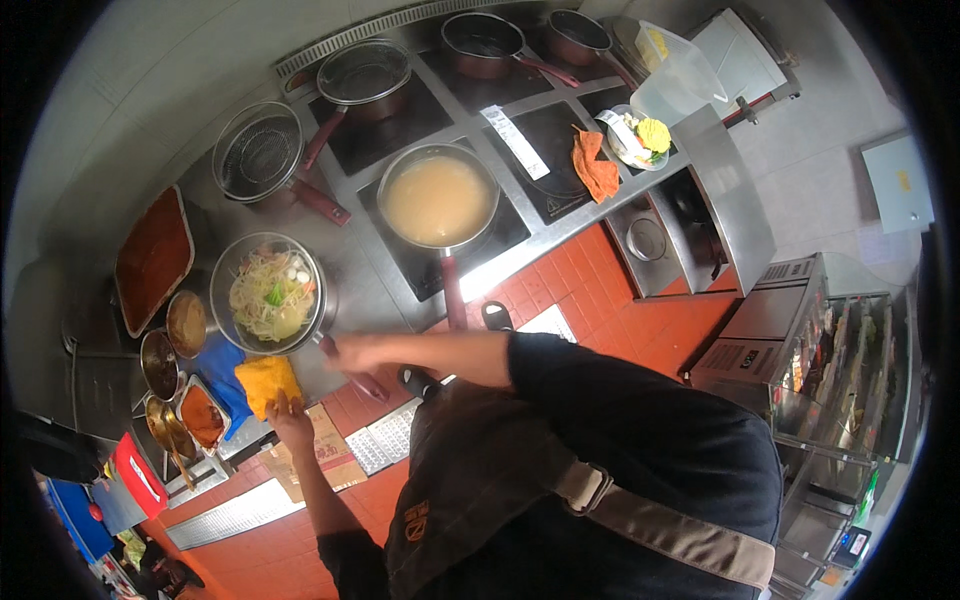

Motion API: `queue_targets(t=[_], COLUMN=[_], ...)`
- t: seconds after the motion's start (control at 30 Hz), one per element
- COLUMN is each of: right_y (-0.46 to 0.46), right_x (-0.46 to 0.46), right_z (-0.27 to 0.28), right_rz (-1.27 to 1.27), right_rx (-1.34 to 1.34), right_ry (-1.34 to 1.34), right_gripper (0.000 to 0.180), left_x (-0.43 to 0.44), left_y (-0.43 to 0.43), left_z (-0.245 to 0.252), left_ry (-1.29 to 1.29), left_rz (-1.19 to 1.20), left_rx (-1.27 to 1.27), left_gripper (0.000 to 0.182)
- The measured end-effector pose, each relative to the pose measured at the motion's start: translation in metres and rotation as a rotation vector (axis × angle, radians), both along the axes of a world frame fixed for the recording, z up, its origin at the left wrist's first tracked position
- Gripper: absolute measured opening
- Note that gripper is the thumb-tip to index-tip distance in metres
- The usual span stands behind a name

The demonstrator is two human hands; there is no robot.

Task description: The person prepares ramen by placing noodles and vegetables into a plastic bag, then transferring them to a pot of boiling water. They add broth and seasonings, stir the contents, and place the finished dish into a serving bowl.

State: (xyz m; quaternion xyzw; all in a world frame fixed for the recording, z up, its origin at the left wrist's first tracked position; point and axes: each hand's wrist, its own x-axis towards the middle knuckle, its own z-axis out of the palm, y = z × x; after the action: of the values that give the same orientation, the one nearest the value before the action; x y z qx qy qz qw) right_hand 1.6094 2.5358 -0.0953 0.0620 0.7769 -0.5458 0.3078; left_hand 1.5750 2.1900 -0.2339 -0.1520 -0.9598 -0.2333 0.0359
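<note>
My left hand [291, 421] is on the near edge of a folded yellow cloth [268, 382], fingers over it and thumb hidden. The cloth lies at the counter's front edge. My right hand [346, 352], a little blurred, is around the dark red handle [369, 387] of a round pan. In that pan's wide, metal-rimmed top sits a heap of bean sprouts and sliced vegetables [262, 304] with a green leaf. Right of it, a pan of cloudy, pale brown broth [437, 201] stands on a hob, its red handle [453, 292] towards me.
Pots topped with wire sieves [259, 154] stand behind. Two more pots [482, 46] sit at the back. An orange cloth [596, 165], a paper slip [514, 142] and a vegetable bowl [637, 139] are at right. Sauce containers [204, 418] and a red-stained tray [155, 259] stand left.
</note>
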Motion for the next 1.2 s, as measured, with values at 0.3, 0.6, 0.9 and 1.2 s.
queue_targets(t=[0.3,0.6,0.9,1.2], right_y=[0.414,0.536,0.317,0.030], right_x=[0.065,0.050,0.055,0.068], right_z=[0.016,-0.129,0.022,0.085], right_rz=[-0.667,-0.680,-0.468,0.338], right_rx=[0.946,1.050,-0.381,-0.424], right_ry=[0.323,0.118,0.721,0.168], right_gripper=[0.020,0.067,0.068,0.093], left_x=[0.177,0.252,0.148,0.112], left_y=[0.034,0.233,0.316,0.215], left_z=[-0.031,0.056,0.196,0.162], left_ry=[-0.689,-0.826,-0.598,-0.093], left_rz=[1.072,0.142,-0.088,0.482], left_rx=[1.079,0.365,0.943,1.449], left_gripper=[0.032,0.029,0.048,0.028])
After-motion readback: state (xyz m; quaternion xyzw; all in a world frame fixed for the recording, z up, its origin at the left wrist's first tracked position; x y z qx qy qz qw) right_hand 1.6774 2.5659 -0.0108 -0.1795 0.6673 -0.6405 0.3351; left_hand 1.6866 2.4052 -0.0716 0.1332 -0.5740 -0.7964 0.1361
